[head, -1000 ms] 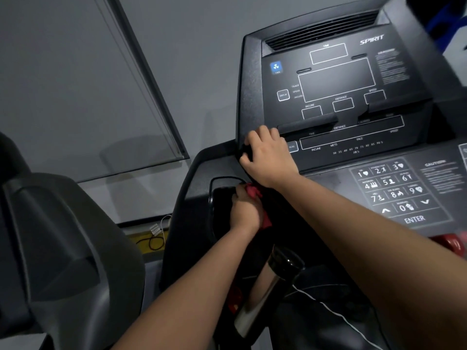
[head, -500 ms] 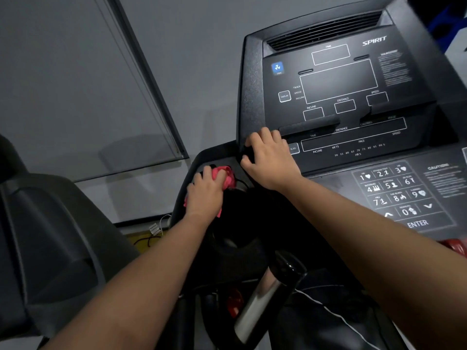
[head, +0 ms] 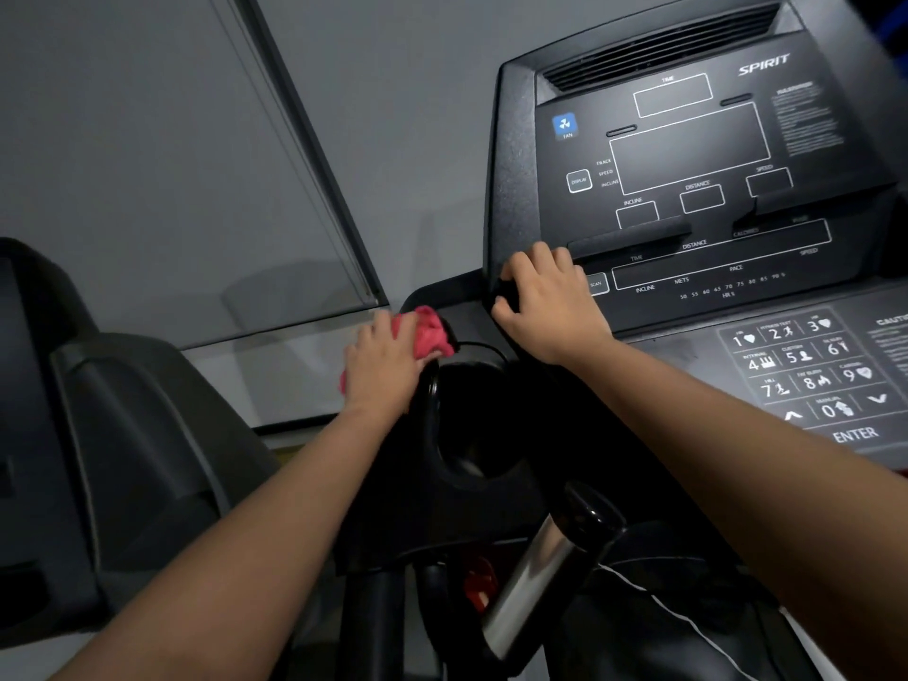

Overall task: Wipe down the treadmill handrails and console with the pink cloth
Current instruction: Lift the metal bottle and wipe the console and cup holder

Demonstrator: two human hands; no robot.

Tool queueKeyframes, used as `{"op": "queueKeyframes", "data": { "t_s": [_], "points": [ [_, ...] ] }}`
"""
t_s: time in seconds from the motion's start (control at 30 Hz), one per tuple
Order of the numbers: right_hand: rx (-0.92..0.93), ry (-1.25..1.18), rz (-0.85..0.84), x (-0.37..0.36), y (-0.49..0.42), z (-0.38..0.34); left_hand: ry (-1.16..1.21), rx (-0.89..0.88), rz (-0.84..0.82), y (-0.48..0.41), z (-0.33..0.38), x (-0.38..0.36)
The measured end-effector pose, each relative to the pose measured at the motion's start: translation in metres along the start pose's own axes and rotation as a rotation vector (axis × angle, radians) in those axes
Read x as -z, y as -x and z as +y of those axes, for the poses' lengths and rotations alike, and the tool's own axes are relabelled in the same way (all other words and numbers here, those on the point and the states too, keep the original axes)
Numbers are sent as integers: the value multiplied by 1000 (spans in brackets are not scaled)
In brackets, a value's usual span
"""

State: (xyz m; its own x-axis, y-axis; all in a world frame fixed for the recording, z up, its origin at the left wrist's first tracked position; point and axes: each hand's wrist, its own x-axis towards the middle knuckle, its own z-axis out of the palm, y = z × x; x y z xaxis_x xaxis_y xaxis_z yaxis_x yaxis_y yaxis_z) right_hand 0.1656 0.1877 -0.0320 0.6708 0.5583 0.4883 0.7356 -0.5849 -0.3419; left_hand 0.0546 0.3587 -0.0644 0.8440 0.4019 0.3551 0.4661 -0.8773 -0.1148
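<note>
The black treadmill console (head: 688,154) fills the upper right, with a dark display and a number keypad (head: 806,371) below it. My left hand (head: 383,366) grips the bunched pink cloth (head: 432,336) and presses it on the console's left shoulder, at the rim of the round cup holder (head: 471,415). My right hand (head: 550,302) curls round the lower left corner of the console's upright panel, next to the SCAN button. A chrome and black handrail grip (head: 545,567) slants up at the bottom centre, below both forearms.
A second dark machine (head: 123,459) stands close on the left. Behind are a grey wall and a window frame (head: 314,154). A thin white cord (head: 688,626) runs across the lower right. Something red (head: 479,580) shows under the console.
My left hand has carried the pink cloth from inside the cup holder up and left onto its outer rim. My right hand has stayed on the console corner.
</note>
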Motion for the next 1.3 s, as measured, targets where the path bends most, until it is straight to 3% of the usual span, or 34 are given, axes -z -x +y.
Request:
{"op": "queueKeyframes", "data": {
  "t_s": [0.13,0.33,0.7,0.93,1.13,1.3],
  "points": [
    [-3,-17,8,-1,0,1,-135,-197,-92,-5,36,-7],
    [0,-38,-6,-1,-1,3,-143,-355,-206,10,17,-12],
    [-14,-59,-15,3,2,2,-172,-254,-434,68,26,21],
    [-26,-56,-6,2,1,1,10,-166,-786,72,44,43],
    [-31,-90,-27,4,0,2,-463,-241,-880,47,61,33],
    [-22,-90,-19,3,0,4,-862,-361,-741,36,77,7]
  ]
}}
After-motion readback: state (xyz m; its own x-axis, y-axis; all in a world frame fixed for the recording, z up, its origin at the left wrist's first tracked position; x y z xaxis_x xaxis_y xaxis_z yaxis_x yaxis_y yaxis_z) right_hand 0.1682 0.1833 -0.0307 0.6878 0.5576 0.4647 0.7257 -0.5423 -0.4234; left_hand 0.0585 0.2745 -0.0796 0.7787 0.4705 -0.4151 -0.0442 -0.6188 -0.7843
